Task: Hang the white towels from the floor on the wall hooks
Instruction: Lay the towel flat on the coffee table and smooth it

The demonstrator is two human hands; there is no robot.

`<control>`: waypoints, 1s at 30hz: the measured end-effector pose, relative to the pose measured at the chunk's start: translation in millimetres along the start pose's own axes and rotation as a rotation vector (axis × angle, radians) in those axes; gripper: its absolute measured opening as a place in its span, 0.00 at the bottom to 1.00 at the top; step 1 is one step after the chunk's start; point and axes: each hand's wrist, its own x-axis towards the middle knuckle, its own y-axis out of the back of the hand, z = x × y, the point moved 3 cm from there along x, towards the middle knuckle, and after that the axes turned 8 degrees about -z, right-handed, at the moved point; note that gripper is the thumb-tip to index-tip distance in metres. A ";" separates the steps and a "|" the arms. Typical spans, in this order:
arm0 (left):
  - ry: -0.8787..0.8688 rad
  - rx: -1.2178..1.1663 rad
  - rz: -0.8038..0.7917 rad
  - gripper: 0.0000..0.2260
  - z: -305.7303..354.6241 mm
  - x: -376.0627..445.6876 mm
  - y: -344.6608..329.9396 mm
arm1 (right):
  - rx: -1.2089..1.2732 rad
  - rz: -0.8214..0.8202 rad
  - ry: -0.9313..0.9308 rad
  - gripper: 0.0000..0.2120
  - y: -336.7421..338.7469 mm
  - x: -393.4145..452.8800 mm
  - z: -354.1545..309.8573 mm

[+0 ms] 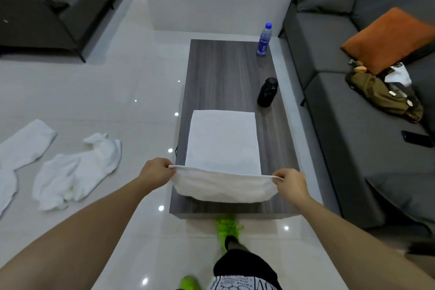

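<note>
A white towel (pixel 222 141) lies spread on the near end of the dark wooden coffee table (pixel 226 73). Its near edge is lifted off the table and sags between my hands. My left hand (pixel 156 173) pinches the left corner and my right hand (pixel 290 183) pinches the right corner. Two more white towels lie on the glossy floor to the left: a crumpled one (pixel 77 170) and a longer one (pixel 21 153) at the frame's left edge. No wall hooks are in view.
A black bottle (pixel 267 92) and a clear blue-capped water bottle (pixel 264 39) stand on the table's right side. A grey sofa (pixel 348 106) with an orange cushion (pixel 386 39), an olive bag and a phone runs along the right. A grey armchair (pixel 47 7) stands far left.
</note>
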 end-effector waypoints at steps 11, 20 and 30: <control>0.076 -0.024 0.105 0.10 84.1 167.3 52.8 | 0.015 -0.025 0.005 0.04 62.9 208.0 -47.8; 0.168 -0.159 0.193 0.17 128.3 271.8 61.5 | -0.015 0.022 0.003 0.19 80.2 325.5 -84.5; 0.402 -0.107 -0.188 0.20 41.5 246.7 -86.5 | 0.094 -0.387 -0.380 0.22 -76.3 260.8 14.7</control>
